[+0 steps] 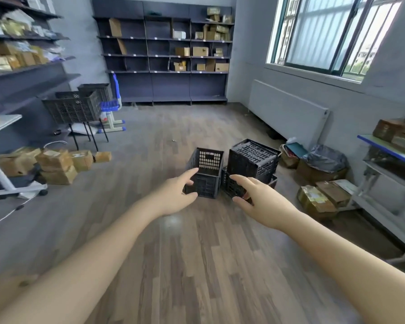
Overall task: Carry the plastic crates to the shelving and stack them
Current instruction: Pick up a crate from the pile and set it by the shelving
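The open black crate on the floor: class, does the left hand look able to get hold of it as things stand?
Probably yes. The left hand reaches out open toward the open black crate, nothing lies between them, and the stacked crates stand off to its right.

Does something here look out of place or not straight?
Yes. The top crate of the right pile sits tilted, its slatted bottom facing up, askew on the crate under it. Cardboard boxes lie scattered on the floor at left.

I am in a storeroom. Dark shelving [166, 54] holds cardboard boxes [200, 51], and more boxes [56, 164] lie on the floor [173, 265].
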